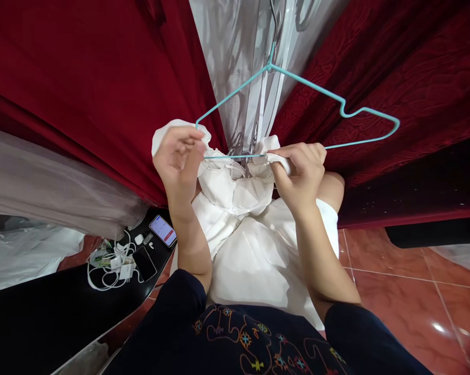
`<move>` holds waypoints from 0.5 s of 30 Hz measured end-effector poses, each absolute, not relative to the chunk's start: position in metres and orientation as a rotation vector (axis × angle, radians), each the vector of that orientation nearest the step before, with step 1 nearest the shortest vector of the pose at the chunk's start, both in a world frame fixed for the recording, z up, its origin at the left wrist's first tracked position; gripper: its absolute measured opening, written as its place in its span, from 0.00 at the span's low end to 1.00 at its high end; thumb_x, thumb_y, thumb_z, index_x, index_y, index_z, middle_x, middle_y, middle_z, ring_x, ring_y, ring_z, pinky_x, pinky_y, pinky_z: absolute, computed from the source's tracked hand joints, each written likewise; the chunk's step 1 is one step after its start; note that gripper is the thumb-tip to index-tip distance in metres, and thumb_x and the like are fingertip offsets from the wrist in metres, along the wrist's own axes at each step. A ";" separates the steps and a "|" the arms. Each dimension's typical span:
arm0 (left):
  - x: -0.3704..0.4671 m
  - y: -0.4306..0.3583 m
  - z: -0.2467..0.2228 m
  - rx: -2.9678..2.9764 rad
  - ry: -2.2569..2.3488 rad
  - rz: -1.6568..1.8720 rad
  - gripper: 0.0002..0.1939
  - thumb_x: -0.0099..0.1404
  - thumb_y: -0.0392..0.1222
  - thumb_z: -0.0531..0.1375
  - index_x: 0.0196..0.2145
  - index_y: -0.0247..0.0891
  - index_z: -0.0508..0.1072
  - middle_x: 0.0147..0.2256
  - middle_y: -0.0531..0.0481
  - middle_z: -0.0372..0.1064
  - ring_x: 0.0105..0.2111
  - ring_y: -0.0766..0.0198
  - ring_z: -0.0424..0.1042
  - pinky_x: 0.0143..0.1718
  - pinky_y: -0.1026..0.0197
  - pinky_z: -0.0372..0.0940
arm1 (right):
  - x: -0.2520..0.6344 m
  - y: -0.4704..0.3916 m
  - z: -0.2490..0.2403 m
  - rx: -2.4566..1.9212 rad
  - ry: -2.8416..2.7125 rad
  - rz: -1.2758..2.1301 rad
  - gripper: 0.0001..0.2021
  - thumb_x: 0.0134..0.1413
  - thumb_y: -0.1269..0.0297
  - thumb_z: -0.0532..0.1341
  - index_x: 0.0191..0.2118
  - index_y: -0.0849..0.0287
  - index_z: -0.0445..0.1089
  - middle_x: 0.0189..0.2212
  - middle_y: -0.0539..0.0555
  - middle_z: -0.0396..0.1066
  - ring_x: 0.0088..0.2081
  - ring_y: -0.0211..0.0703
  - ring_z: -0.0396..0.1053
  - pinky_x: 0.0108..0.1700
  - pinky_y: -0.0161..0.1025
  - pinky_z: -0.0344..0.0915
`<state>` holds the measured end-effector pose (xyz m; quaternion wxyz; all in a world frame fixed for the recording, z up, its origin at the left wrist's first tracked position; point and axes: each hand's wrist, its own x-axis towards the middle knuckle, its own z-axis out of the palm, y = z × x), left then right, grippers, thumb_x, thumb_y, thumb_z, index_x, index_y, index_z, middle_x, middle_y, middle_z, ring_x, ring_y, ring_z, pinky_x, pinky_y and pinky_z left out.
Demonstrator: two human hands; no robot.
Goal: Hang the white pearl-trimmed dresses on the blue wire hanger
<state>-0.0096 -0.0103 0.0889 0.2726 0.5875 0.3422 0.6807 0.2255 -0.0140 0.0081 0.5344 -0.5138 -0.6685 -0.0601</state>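
A light-blue hanger (235,92) hangs by its hook in front of me, tilted with its right end farther out. Below it a white dress (250,255) spreads over my lap, its bodice edged with small beads. My left hand (180,156) is at the hanger's left end, by a white puffed sleeve (162,136); its fingers are curled and slightly blurred, and what they pinch is hard to see. My right hand (303,169) pinches the white fabric of the other strap against the hanger's bottom bar.
Red curtains (102,78) hang on both sides, with clear plastic covers (235,52) between them. On a black bench (63,307) at the left lie a lit phone (162,230), a dark phone (144,263) and white cables (110,265). Red floor tiles (399,291) show at right.
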 end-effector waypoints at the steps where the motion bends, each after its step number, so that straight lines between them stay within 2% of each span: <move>1: -0.009 -0.016 0.083 1.563 0.940 1.699 0.09 0.74 0.47 0.68 0.37 0.44 0.83 0.30 0.52 0.74 0.29 0.66 0.71 0.33 0.62 0.67 | 0.225 -0.014 0.008 -1.224 -1.588 -0.145 0.12 0.70 0.54 0.60 0.39 0.53 0.76 0.35 0.51 0.77 0.39 0.45 0.71 0.54 0.51 0.63; 3: -0.008 -0.021 0.067 1.509 1.002 1.351 0.18 0.75 0.55 0.65 0.33 0.40 0.83 0.29 0.49 0.77 0.27 0.66 0.73 0.30 0.63 0.66 | 0.223 -0.014 0.007 -1.232 -1.582 -0.143 0.12 0.70 0.55 0.60 0.39 0.53 0.76 0.35 0.52 0.77 0.39 0.46 0.71 0.54 0.51 0.63; 5: -0.002 -0.021 0.051 1.385 1.082 1.084 0.24 0.75 0.61 0.63 0.35 0.38 0.82 0.33 0.45 0.82 0.29 0.64 0.77 0.30 0.63 0.68 | 0.222 -0.013 0.005 -1.236 -1.580 -0.139 0.12 0.70 0.55 0.60 0.39 0.53 0.77 0.35 0.52 0.77 0.39 0.46 0.71 0.54 0.52 0.63; 7: 0.009 -0.018 0.039 1.212 1.095 1.105 0.23 0.75 0.63 0.62 0.44 0.39 0.81 0.44 0.42 0.84 0.37 0.61 0.81 0.37 0.62 0.73 | 0.223 -0.013 0.003 -1.212 -1.582 -0.134 0.11 0.70 0.56 0.60 0.40 0.52 0.77 0.36 0.51 0.78 0.39 0.45 0.72 0.55 0.52 0.63; 9: 0.023 -0.015 0.032 1.042 0.987 1.282 0.22 0.76 0.61 0.61 0.52 0.41 0.77 0.53 0.42 0.82 0.48 0.58 0.83 0.49 0.57 0.76 | 0.224 -0.013 0.004 -1.160 -1.591 -0.116 0.09 0.69 0.57 0.60 0.42 0.51 0.78 0.38 0.51 0.79 0.41 0.46 0.74 0.57 0.54 0.64; 10: 0.030 -0.014 0.031 0.970 0.904 1.363 0.20 0.78 0.60 0.59 0.53 0.41 0.76 0.55 0.43 0.80 0.53 0.56 0.82 0.56 0.54 0.76 | 0.224 -0.014 0.005 -1.125 -1.593 -0.103 0.09 0.69 0.58 0.61 0.44 0.50 0.79 0.39 0.51 0.79 0.44 0.47 0.75 0.60 0.56 0.64; 12: 0.041 -0.014 0.031 0.870 0.745 1.477 0.17 0.79 0.57 0.58 0.48 0.40 0.74 0.49 0.45 0.79 0.56 0.56 0.82 0.63 0.50 0.72 | 0.225 -0.016 0.007 -1.065 -1.550 -0.100 0.07 0.68 0.59 0.62 0.44 0.49 0.79 0.42 0.53 0.80 0.50 0.52 0.76 0.65 0.61 0.63; 15: 0.053 -0.016 0.031 0.803 0.619 1.600 0.15 0.78 0.54 0.62 0.40 0.40 0.71 0.39 0.49 0.74 0.51 0.58 0.83 0.61 0.53 0.73 | 0.227 -0.021 0.006 -1.047 -1.321 -0.193 0.06 0.65 0.60 0.64 0.42 0.50 0.80 0.46 0.58 0.77 0.54 0.57 0.74 0.64 0.65 0.65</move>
